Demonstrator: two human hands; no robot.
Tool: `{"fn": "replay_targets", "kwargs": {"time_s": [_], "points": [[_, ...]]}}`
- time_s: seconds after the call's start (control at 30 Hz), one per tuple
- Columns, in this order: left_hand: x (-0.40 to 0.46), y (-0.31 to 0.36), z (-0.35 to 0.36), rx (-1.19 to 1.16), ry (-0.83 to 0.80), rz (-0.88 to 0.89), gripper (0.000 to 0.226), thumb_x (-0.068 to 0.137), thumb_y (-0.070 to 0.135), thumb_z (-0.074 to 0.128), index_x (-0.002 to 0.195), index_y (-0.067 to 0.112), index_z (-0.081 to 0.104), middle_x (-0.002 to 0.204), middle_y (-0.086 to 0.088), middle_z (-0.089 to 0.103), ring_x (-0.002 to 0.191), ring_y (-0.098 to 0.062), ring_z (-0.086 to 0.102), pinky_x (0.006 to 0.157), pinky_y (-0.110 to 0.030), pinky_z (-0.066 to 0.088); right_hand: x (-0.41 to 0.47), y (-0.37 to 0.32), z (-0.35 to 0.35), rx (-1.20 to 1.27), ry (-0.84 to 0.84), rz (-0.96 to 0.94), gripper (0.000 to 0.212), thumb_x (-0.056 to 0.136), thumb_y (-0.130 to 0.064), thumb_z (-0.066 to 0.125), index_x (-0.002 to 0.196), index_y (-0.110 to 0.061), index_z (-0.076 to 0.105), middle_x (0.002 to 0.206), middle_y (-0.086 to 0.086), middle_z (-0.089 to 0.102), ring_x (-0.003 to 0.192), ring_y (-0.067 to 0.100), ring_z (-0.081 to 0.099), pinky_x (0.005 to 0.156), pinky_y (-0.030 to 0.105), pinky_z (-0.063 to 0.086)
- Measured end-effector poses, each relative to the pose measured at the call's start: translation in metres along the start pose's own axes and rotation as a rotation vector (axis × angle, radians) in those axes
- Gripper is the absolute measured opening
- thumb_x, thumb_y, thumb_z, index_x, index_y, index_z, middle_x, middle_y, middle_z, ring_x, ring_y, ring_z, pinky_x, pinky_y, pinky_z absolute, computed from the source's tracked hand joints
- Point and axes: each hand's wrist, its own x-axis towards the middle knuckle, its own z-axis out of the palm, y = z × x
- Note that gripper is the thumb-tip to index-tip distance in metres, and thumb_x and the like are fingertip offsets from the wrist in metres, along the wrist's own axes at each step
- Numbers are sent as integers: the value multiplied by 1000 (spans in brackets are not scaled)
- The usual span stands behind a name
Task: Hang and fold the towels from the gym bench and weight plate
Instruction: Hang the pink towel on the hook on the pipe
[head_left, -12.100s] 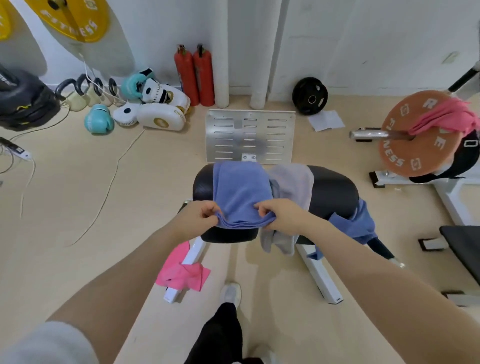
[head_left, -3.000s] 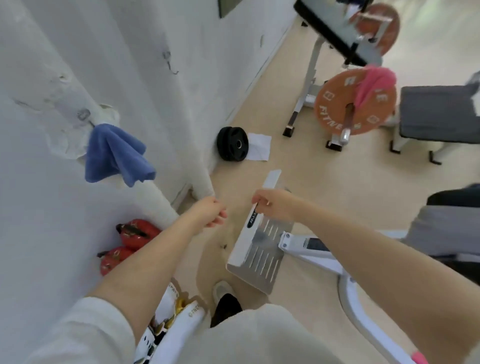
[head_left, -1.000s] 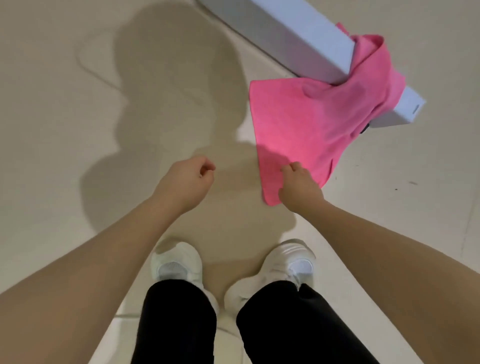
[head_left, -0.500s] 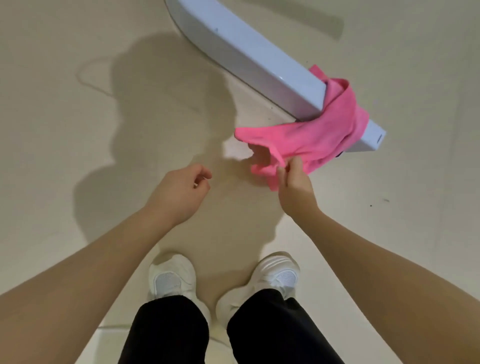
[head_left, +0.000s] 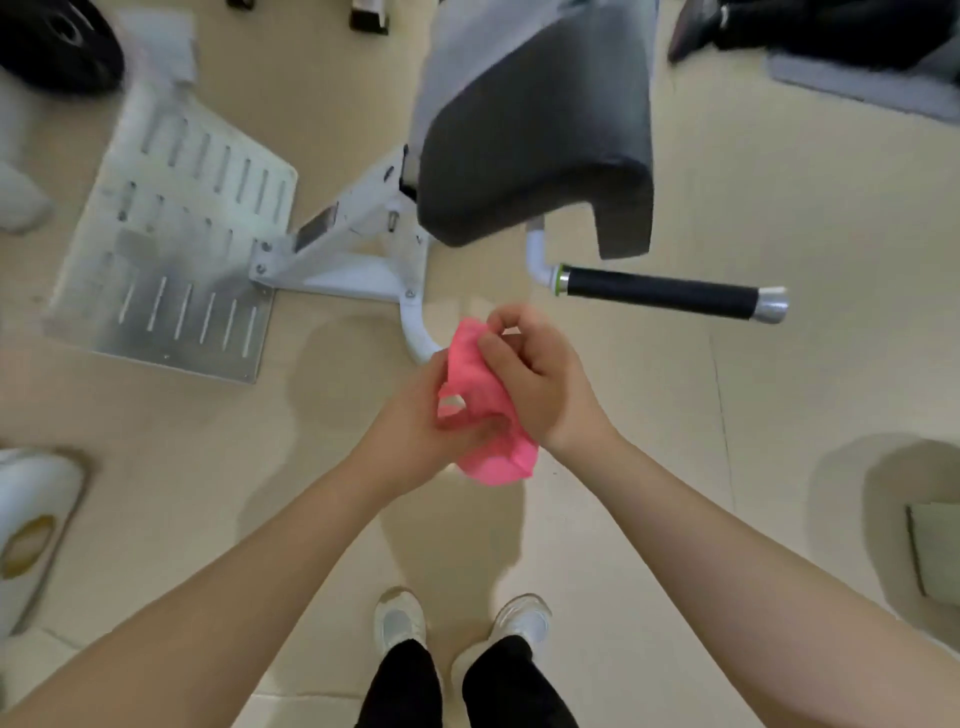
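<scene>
At your far left, a slotted metal footplate (head_left: 171, 244) lies flat on the beige floor (head_left: 156, 493), bolted to the white frame (head_left: 358, 234) of the gym bench. Moving right, your left hand (head_left: 415, 431) meets the pink towel (head_left: 483, 415) at the centre of the view, in the air just in front of the bench's dark pad (head_left: 535, 130). The fingers of that hand are curled in, thumb pressed against the lower folds of the cloth. Your right hand (head_left: 530, 379) closes on the same towel from the other side, its fingers (head_left: 493, 345) pinching the upper bunch. Both hands are clamped on it; neither is free.

The towel reads as light and limp — thin, soft cloth that crumples where gripped and will not hold a shape of its own. It should not slip in a dry hand (the weave looks slightly grippy, though the picture is soft). As it stands it is wadded, so no clean edge shows. Judged from the bunch, its long line runs from upper left, near your right fingertips, down to lower right, where a loose lobe hangs below your wrists. To hang or fold it, you would likely want to find two adjacent corners and take one in each hand, letting the weight drop it open.

Further right, the black-gripped handle (head_left: 660, 296) juts sideways from the bench, well clear of the towel.
</scene>
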Motion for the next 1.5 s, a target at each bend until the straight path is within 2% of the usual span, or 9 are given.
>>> {"fn": "replay_targets", "kwargs": {"time_s": [0.07, 0.2, 0.33, 0.5, 0.73, 0.87, 0.93, 1.23, 1.5], "points": [[-19, 43, -19, 140, 17, -10, 18, 83, 22, 64, 74, 31, 52, 49, 29, 57, 54, 15, 55, 48, -2, 37, -2, -53, -9, 5, -30, -50, 11, 93, -10, 51, 84, -17, 52, 49, -13, 52, 52, 4, 46, 54, 16, 38], [-65, 112, -55, 176, 35, 38, 45, 90, 19, 55, 47, 32, 58, 44, 24, 57, 50, 10, 56, 49, -5, 38, -15, -137, -17, 1, -103, -112, 8, 92, -14, 52, 88, -12, 58, 63, -14, 53, 59, -2, 48, 59, 10, 38], [-101, 151, -89, -10, 260, -67, 24, 93, 28, 50, 75, 24, 66, 74, 2, 67, 74, -15, 62, 68, -30, 50, -32, -190, -15, 81, -97, -108, 15, 95, -23, 47, 96, -13, 58, 84, -12, 55, 75, -3, 50, 72, 17, 42], [-142, 182, -125, -265, 424, -105, 29, 98, 29, 39, 85, 17, 62, 81, -2, 65, 77, -17, 63, 71, -30, 52, -51, -226, 15, 110, -321, -173, 11, 89, -30, 58, 100, -26, 55, 87, -15, 57, 78, -7, 56, 71, 12, 44], [-179, 184, -162, 568, 593, -36, 43, 98, 33, 34, 74, 10, 61, 68, -4, 61, 71, -25, 59, 69, -34, 46, -54, -249, 53, -271, -310, -376, 41, 94, -14, 49, 58, -23, 33, 59, -9, 35, 56, 4, 34, 56, 13, 31], [-171, 192, -173, -223, 547, -7, 49, 97, 24, 40, 49, 18, 37, 39, 9, 34, 39, -10, 28, 43, -24, 25, -37, -258, 54, -63, -516, -308, 25, 98, -20, 42, 93, -8, 63, 88, -9, 56, 84, 3, 53, 79, 16, 39], [-163, 199, -179, -524, 540, 26, 47, 97, 22, 40, 50, 17, 34, 39, 7, 31, 39, -9, 26, 43, -21, 24, -23, -261, 53, 131, -689, -245, 33, 93, -25, 49, 124, -15, 53, 116, -4, 59, 108, 7, 55, 94, 18, 43], [-115, 234, -191, -391, 785, 162, 43, 97, 20, 40, 58, 11, 55, 46, 5, 57, 50, -12, 53, 55, -22, 43, 60, -292, 66, -150, -497, -489, 41, 81, 4, 45, 70, -35, 46, 68, -14, 50, 65, 1, 46, 65, 20, 40], [-94, 243, -218, -667, 1096, 629, 52, 95, 10, 34, 54, 18, 64, 54, 4, 62, 56, -10, 57, 57, -18, 45, 131, -298, 65, -219, -367, -392, 36, 85, 7, 34, 107, -11, 55, 90, 1, 56, 72, 11, 51, 54, 14, 39]]}}
